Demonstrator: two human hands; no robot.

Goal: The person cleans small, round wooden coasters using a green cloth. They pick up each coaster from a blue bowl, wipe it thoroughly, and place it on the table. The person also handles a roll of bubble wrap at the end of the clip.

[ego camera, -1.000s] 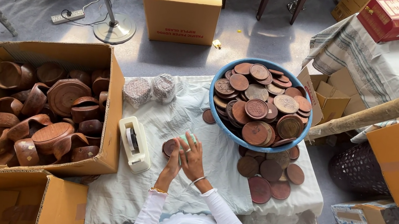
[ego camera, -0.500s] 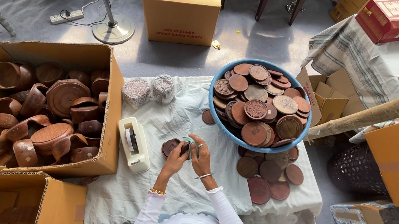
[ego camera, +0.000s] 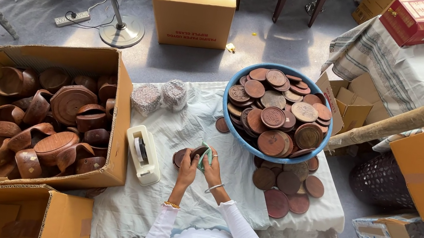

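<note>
**Most discs still waiting, one in hand**

Landmark: blue basin (ego camera: 226,117) at the back right of the white-clothed table (ego camera: 175,199).

- Left hand (ego camera: 187,170), near-left of the basin: fingers curled round the edge of a round brown wooden disc (ego camera: 181,157), steadying it on or just above the cloth. Closed grip, not spread.
- Right hand (ego camera: 212,172), just beside the left and also near-left of the basin: fingers pinched on a small pale green cloth (ego camera: 206,156), pressed against the same disc. Looks like wiping or polishing; I can't tell which face.
- Basin itself: heaped with carved wooden discs (ego camera: 276,112), stacked above the rim. That is the bulk of the stock, so by my read most of the work is still ahead.
- Just in front of the basin: a loose cluster of plain discs (ego camera: 287,186) flat on the cloth, overlapping. Can't tell whether these are finished or queued.
- One stray disc (ego camera: 222,125) touches the basin's left side.
- Left of the basin: two bubble-wrapped bundles (ego camera: 161,96), then a white tape dispenser (ego camera: 143,153) nearer the hands.
- Far left of the basin: open cardboard box (ego camera: 122,121) full of curved wooden bowl pieces (ego camera: 45,120).

Judgement: early to middle stage.
</note>
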